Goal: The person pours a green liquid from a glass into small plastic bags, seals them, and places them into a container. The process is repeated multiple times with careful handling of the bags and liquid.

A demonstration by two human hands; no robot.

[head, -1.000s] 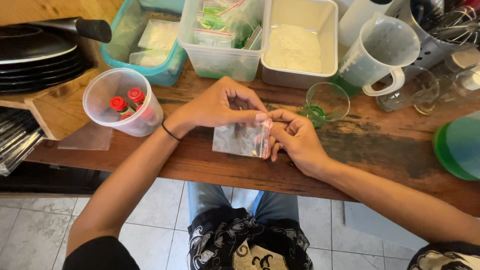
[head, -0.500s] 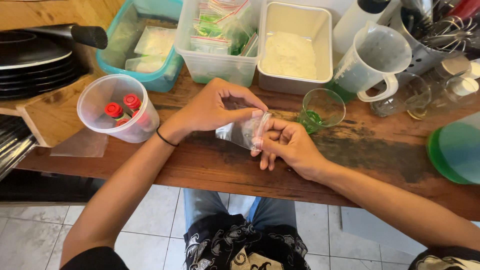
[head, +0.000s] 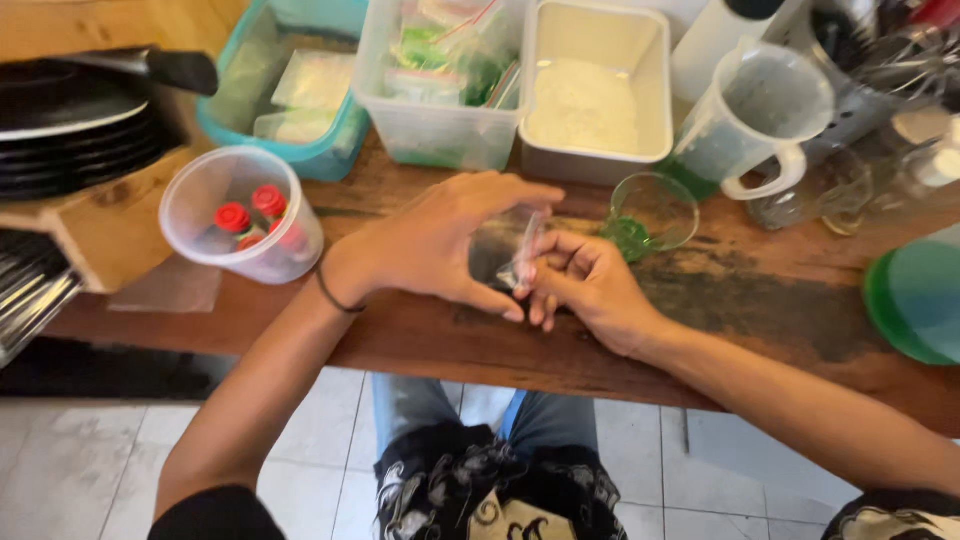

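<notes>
A small clear zip bag stands upright just above the wooden table, held between both hands. My left hand cups over it from the left, thumb under and fingers across the top. The fingertips of my right hand pinch the bag's right edge by the seal strip. I cannot tell what is in the bag. Just beyond my right hand sits a small glass bowl with green liquid in it.
A clear tub with red-capped vials sits left. Behind are a teal bin of bagged goods, a clear bin of packets, a tray of white powder and a measuring jug. A green lid lies right; dark plates are stacked left.
The bag was lifted from flat on the table to upright between the hands. My left hand closed further over it, and the right hand's fingers moved to its edge.
</notes>
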